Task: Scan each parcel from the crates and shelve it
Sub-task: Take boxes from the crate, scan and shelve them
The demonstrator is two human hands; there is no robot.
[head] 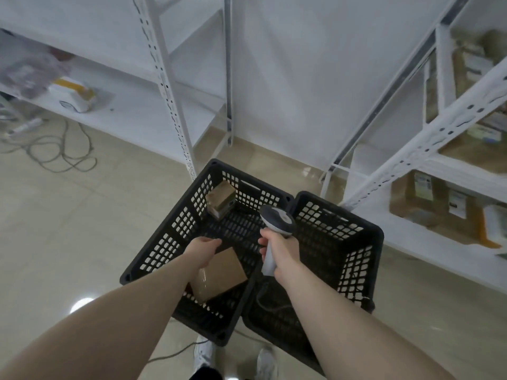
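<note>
While the right hand point(282, 252) grips the scanner point(274, 231) by its handle, head tilted toward the crates, the left hand point(204, 249) holds a brown parcel point(219, 274) at lower centre, apparently lifting it for scanning. The left crate point(164, 242) keeps one more small parcel point(220, 202); the right crate point(356, 242) seems to hold only the scanner's cord.

This is a small parcel storeroom. White slotted-steel shelving racks point(170, 86) line plain white walls, and the right-hand rack point(439, 133) holds taped brown cardboard parcels point(411, 198) bearing printed labels. 2 black perforated plastic crates point(170, 242) sit on a beige tiled floor point(55, 215).
</note>
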